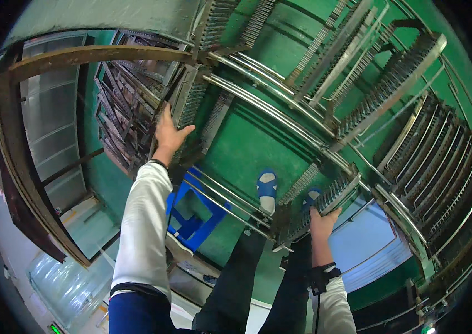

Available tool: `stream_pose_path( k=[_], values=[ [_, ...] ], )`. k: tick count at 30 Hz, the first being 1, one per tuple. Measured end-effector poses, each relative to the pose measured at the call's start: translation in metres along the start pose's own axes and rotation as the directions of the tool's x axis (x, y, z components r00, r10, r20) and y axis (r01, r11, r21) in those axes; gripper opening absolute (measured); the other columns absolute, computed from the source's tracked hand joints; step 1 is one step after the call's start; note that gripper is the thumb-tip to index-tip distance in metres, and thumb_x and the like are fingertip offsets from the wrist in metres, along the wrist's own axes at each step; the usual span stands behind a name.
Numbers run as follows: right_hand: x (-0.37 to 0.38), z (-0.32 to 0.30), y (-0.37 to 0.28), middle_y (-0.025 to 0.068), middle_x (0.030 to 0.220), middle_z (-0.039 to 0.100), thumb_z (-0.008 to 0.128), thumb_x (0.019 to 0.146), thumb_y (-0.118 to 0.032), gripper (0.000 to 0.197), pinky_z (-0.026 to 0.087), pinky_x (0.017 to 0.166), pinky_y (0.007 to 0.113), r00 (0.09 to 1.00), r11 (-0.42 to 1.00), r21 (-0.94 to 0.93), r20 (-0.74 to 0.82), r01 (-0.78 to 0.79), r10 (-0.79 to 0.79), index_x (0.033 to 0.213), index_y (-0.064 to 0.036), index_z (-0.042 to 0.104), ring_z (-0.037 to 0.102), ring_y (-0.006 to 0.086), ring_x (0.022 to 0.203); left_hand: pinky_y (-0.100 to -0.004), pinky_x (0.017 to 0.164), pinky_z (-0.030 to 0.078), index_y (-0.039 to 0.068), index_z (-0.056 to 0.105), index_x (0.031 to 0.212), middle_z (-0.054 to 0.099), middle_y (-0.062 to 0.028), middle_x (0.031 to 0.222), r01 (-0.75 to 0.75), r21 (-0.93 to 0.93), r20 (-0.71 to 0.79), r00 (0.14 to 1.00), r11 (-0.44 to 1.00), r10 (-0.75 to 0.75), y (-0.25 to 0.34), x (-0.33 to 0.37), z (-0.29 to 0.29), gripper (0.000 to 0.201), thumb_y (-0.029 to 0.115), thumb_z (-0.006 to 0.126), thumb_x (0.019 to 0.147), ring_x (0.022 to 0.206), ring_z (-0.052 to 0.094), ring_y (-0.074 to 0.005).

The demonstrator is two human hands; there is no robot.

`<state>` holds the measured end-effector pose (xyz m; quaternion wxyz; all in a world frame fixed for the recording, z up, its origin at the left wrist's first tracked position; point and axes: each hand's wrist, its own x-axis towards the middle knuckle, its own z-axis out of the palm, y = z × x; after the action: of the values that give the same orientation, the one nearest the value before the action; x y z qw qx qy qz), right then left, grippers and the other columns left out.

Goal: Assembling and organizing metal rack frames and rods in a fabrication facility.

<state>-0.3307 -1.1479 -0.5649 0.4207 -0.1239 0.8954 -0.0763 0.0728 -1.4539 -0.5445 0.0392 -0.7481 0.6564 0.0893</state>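
Observation:
A metal rack with toothed side bars and long rods (280, 118) spans the space in front of me. My left hand (170, 133) is against its left toothed bar (187, 103), fingers along the outer side and thumb stretched inward. Lower right, my right hand (322, 229) grips the end of another toothed bar (328, 197), its thumb out to the side; its fingers are partly hidden behind the metal. Thin lower rods (227, 199) run between the two sides, above my legs.
Stacked toothed frames (130, 100) lean at the left by a brown metal frame (99, 54). More racks (436, 167) stand at the right, near a pale blue panel (367, 239). A blue plastic stool (205, 220) is on the green floor (252, 145) beside my feet.

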Motion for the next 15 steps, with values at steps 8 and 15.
stream_pose_path(
  k=[8,15],
  values=[
    [0.018,-0.013,0.011,0.0325,0.139,0.039,0.078,0.069,-0.029,0.109,0.033,0.108,0.035,0.993,0.993,0.116,0.117,0.015,-0.028,0.143,0.0156,0.012,0.042,0.0388,0.129,-0.0434,0.097,0.044,0.009,0.033,0.139,0.050,-0.0215,0.131,0.094,-0.131,0.190,0.979,0.987,-0.068,0.003,0.015,0.010,0.087,0.024,0.083,0.069,0.118,0.051,-0.0388],
    [0.020,-0.102,-0.057,0.0177,0.108,0.067,0.079,0.074,-0.044,0.062,0.047,0.088,0.035,0.894,0.989,-0.146,0.441,-0.021,0.084,0.107,0.0061,0.064,0.063,0.0247,0.100,-0.0479,0.102,0.037,0.008,0.028,0.146,0.046,-0.0221,0.134,-0.175,-0.168,0.032,0.983,0.970,0.183,0.041,0.036,-0.028,0.098,0.024,0.083,0.067,0.125,0.043,-0.0400]
  ],
)
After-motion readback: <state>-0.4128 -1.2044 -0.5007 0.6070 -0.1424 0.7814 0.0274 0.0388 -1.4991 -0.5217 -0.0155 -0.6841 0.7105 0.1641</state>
